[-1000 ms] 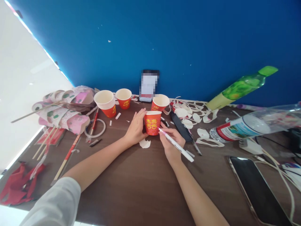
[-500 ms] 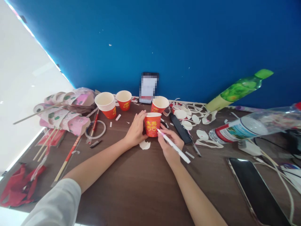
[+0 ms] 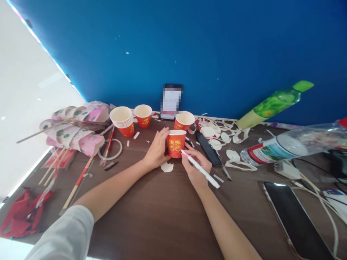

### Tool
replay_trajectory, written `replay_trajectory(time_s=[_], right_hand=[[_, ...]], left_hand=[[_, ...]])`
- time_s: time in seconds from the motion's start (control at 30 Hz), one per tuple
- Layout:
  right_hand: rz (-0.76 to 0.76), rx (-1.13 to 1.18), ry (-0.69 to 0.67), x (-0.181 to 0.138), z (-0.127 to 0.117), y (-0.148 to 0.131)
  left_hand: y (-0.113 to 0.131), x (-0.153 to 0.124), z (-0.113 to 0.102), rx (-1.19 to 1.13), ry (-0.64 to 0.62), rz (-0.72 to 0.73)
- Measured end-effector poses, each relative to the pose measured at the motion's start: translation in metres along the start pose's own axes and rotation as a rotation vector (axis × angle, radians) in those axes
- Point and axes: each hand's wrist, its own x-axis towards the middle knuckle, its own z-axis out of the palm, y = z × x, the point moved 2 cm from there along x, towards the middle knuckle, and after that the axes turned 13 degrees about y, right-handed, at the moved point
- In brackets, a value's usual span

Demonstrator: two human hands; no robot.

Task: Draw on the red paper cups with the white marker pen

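Note:
A red paper cup (image 3: 176,146) with gold characters stands upright on the dark wooden table. My left hand (image 3: 157,150) is closed against its left side, fingers along the wall and thumb low near the base. In my right hand (image 3: 197,167) is a white marker pen (image 3: 204,172), pinched near its pink tip, which is at the cup's lower right side. A scrap of white paper (image 3: 167,167) lies just in front of the cup. Behind it stands another red paper cup (image 3: 184,121).
A stack of paper cups (image 3: 121,121) and a single cup (image 3: 142,115) are at back left. A phone (image 3: 171,101) leans on the blue wall. Paper scraps (image 3: 217,131), a black utility knife (image 3: 208,148), bottles (image 3: 282,146) and another phone (image 3: 295,216) occupy the right.
Both hands, the cup and the marker pen stay almost where they were. Only a very slight shift of the whole view shows.

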Motion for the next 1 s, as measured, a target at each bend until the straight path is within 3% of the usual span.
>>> replay_trajectory(time_s=[0.5,1.0], right_hand=[[0.157,0.042,0.016,0.0087,-0.0064,0.0063],[0.160,0.028,0.017,0.0072,-0.0045,0.0045]], left_hand=[[0.0002,0.0014,-0.0007,-0.021,-0.023,-0.033],[-0.0014,0.0006,0.0006,-0.031,-0.018,-0.034]])
